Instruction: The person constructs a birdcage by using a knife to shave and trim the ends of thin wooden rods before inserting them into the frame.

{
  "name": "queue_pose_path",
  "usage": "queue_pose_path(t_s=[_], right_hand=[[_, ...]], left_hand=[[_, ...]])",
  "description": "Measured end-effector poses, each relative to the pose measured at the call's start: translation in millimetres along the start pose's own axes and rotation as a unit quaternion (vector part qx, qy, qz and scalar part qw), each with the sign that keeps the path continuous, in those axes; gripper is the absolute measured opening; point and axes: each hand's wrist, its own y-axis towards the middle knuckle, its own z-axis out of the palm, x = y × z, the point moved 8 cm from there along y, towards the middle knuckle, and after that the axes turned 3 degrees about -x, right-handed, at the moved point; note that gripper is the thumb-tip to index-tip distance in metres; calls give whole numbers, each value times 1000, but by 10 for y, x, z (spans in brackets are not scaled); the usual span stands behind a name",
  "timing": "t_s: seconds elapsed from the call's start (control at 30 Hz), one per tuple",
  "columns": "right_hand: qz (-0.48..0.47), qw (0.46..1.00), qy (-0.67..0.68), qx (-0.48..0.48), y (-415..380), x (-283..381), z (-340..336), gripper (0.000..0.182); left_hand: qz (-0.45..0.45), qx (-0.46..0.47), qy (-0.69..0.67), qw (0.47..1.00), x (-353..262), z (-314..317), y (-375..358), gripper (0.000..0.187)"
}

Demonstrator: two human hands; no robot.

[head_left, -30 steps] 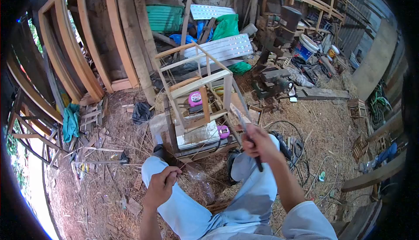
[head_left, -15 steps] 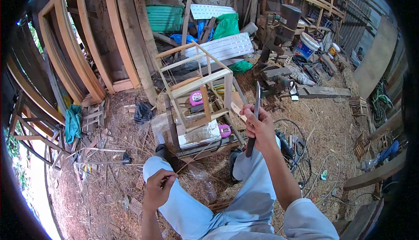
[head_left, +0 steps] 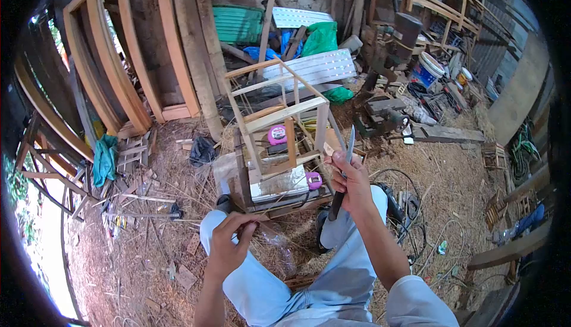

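My right hand (head_left: pixel 355 185) grips a knife (head_left: pixel 351 142) near my right knee, its pale blade pointing up and its dark handle below the fist. Whether those fingers also pinch a sliver of wood I cannot make out. Above my left thigh, my left hand (head_left: pixel 231 245) is closed, thumb and fingers curled together; anything between them is too small to tell. Just beyond both hands stands a small wooden frame (head_left: pixel 285 116) with upright legs and crossbars. It rests on a low, white-topped bench (head_left: pixel 279 189). Two pink tape measures (head_left: pixel 277 135) lie by the frame.
Straw and wood shavings cover the ground (head_left: pixel 178 249). Curved timber frames (head_left: pixel 98 59) lean at the left. A black cable (head_left: pixel 421 214) loops beside my right leg. Farther back are a metal vise (head_left: pixel 380 116), a paint bucket (head_left: pixel 429 65) and a green bin (head_left: pixel 238 23).
My left hand has risen and moved right, toward the bench. The knife stays in my right hand, its handle tilted slightly. The whole view has shifted a little.
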Motion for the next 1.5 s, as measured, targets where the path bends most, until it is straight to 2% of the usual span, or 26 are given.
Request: queue_pose_path(t_s=[0.07,0.1,0.13,0.17,0.23,0.27,0.33,0.43,0.5,0.53,0.57,0.63,0.7,0.73,0.83,0.9,0.97,1.0,1.03,1.07,1.1,1.17,1.3,1.5], right_hand=[[6,1000,4,-1,11,-72,16,17],[22,997,69,29,22,-112,30,19],[37,989,132,58,35,-119,67,21],[38,989,128,62,41,-87,105,21],[53,967,220,117,-11,6,292,23],[55,967,217,120,-30,3,351,23],[-7,998,-19,66,-40,6,342,25],[21,994,-87,63,-19,-230,239,22],[4,995,-88,48,30,-185,139,22],[-23,998,-60,10,119,-53,-10,22],[-50,998,-33,-28,187,54,-181,22],[-62,997,-37,-9,240,66,-257,22],[7,1000,0,16,235,-101,-210,24],[17,999,-36,30,207,-152,-110,28],[30,998,-32,47,239,-303,-73,31],[11,998,-68,14,363,-249,-153,32],[-10,1000,-28,5,574,-245,-284,30],[-27,999,-29,4,635,-226,-283,30],[-27,999,-29,5,712,-230,-280,30],[-44,999,-24,8,790,-217,-281,30],[-59,998,-21,11,871,-211,-292,30],[-62,998,-6,6,1055,-259,-369,29],[-73,996,44,-34,1294,-313,-557,30],[-63,991,60,-98,1426,-459,-694,30]], left_hand=[[-12,-33,-5,999,-126,1,110,14],[-19,-58,-13,998,-160,-32,164,14],[16,-73,-4,997,-196,-41,217,15],[15,-79,-6,997,-166,-34,276,15],[57,-58,10,997,-168,43,370,15],[55,-63,10,996,-130,69,401,15],[87,-49,60,993,-140,165,445,15],[110,-60,76,989,-185,160,480,15],[76,-47,76,993,-10,24,458,16],[50,-32,74,995,102,-58,462,17],[51,-30,76,995,165,-132,452,17],[69,-3,54,996,225,-189,433,18],[82,7,39,996,199,-162,450,20],[84,8,43,996,185,-122,471,19],[83,-18,63,994,259,-121,575,16],[80,-40,81,993,396,-136,629,13],[-35,-112,-3,993,755,-224,704,9],[-34,-111,-2,993,868,-145,753,9],[-79,-107,-215,968,1053,10,797,10],[-122,-97,-419,895,1195,194,815,12],[-123,-98,-420,894,1158,297,859,12],[-175,-131,-598,771,1153,564,940,18],[-183,-82,-610,767,1287,955,947,20],[-196,-109,-628,745,1377,1161,978,23]])
